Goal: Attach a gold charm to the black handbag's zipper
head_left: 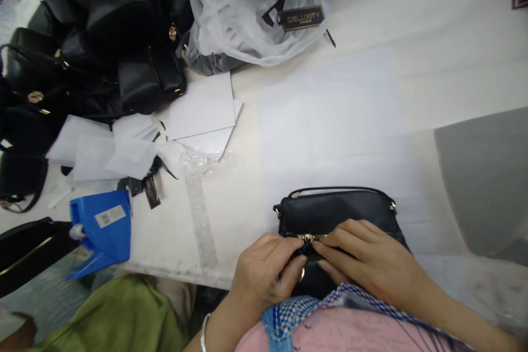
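A black handbag (336, 210) with a gold zip (319, 237) lies at the table's near edge, right against my body. My left hand (270, 267) is closed at the left end of the zip, its fingertips pinching the zip pull (307, 238). My right hand (363, 258) is closed on the bag from the other side, its fingertips meeting the left ones beside the pull. A thin black strap (342, 188) runs along the bag's far edge. My hands and clothes cover the bag's lower part.
Black bags (152, 80) are heaped at the far left. Beside them lie a translucent wrapper (243, 16) with a DELUXITY tag (301, 17), white cards (202, 107) and tissue (94, 146). A blue container (101, 228) sits at the left table edge, near a person in green (119, 313). Grey sheet (487, 181) lies right.
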`<action>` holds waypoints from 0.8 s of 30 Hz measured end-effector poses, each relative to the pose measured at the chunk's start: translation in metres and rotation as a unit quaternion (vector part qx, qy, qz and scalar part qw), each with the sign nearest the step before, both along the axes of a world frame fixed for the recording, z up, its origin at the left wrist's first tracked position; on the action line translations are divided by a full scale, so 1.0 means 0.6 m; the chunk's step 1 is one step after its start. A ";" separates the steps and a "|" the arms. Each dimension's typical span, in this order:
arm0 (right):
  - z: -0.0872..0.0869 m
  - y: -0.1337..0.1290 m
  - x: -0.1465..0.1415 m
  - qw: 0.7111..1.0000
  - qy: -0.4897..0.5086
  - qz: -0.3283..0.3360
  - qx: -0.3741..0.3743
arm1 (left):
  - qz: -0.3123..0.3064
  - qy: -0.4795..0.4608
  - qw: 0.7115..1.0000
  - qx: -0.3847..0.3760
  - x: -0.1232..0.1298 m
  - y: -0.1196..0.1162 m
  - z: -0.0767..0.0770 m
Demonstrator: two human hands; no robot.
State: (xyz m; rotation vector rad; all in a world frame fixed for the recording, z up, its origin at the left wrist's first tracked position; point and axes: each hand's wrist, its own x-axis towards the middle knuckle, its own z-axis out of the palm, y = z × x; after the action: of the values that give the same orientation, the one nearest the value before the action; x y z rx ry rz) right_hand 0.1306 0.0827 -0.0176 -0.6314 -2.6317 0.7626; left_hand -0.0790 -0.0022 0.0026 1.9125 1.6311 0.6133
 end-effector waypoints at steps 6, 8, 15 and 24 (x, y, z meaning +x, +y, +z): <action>-0.004 0.006 -0.003 0.998 -0.014 0.056 -0.008 | 0.029 -0.016 0.998 -0.061 -0.006 -0.002 0.001; -0.004 0.007 -0.002 0.998 -0.016 0.063 -0.016 | 0.071 -0.036 0.994 -0.076 -0.002 -0.003 0.001; 0.000 0.004 -0.003 0.998 0.009 0.055 -0.010 | 0.106 0.009 0.981 -0.163 0.023 0.022 0.017; -0.003 0.001 0.001 0.998 0.036 0.042 -0.013 | 0.051 0.059 0.987 -0.140 0.011 0.036 0.029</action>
State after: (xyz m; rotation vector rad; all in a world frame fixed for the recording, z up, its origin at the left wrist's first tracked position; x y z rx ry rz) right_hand 0.1310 0.0833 -0.0193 -0.4922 -2.6005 0.8301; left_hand -0.0723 0.0193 0.0203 1.6949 1.7934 0.2953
